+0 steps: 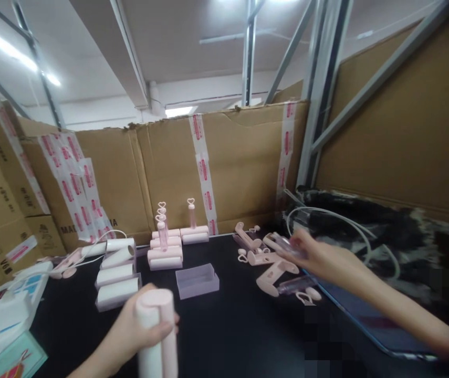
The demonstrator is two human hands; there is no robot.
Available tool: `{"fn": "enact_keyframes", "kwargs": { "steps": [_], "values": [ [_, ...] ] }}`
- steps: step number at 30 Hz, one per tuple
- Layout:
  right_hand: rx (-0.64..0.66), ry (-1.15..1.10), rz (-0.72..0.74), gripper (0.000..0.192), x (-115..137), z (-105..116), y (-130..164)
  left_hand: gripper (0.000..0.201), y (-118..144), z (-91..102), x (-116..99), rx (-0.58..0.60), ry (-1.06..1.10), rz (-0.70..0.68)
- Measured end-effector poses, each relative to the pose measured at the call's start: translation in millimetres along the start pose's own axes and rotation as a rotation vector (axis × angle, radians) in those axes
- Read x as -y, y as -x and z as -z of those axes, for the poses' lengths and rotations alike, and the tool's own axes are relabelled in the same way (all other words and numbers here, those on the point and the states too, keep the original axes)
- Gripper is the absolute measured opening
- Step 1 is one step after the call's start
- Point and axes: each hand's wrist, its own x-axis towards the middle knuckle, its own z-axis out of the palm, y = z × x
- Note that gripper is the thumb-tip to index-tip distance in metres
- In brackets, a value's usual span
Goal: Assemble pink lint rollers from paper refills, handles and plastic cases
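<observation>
My left hand (127, 323) is wrapped round a pink lint roller (168, 336) with a white paper roll, held upright at the lower middle. Over the pile on the right, my right hand (314, 252) pinches a translucent tube-shaped handle (288, 245), slightly blurred. Below and beside it lie several pink roller frames (273, 275), another translucent handle (297, 285) and pink heart-shaped loops (305, 296). An open translucent lilac box (197, 283) stands between the two hands.
Several white rolls (117, 291) in translucent trays lie at left. Finished-looking pink rollers with upright handles (163, 239) stand at the back. A power strip (31, 294) sits far left. A dark blue-edged tablet-like panel (369, 320) lies under my right forearm. Cardboard walls (243, 168) enclose the black table.
</observation>
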Motion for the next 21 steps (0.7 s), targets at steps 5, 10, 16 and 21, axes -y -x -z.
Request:
{"fn": "enact_keyframes", "kwargs": {
  "steps": [5,10,16,21],
  "values": [
    [0.054,0.142,0.168,0.015,-3.9,-30.2,-57.2,0.043,-36.7,-34.7,11.9,0.247,0.194,0.166],
    [-0.055,-0.046,0.265,0.03,40.9,-35.7,-46.1,0.037,-39.5,-35.1,22.2,0.097,0.127,0.036],
    [0.269,-0.796,0.616,0.032,127.0,-51.0,23.7,0.023,-40.6,-22.3,31.7,-0.071,-0.259,-0.18],
    [0.374,-0.723,0.767,0.02,143.8,-63.2,46.2,0.023,-43.9,-17.7,37.8,-0.072,-0.322,-0.128]
  ]
}}
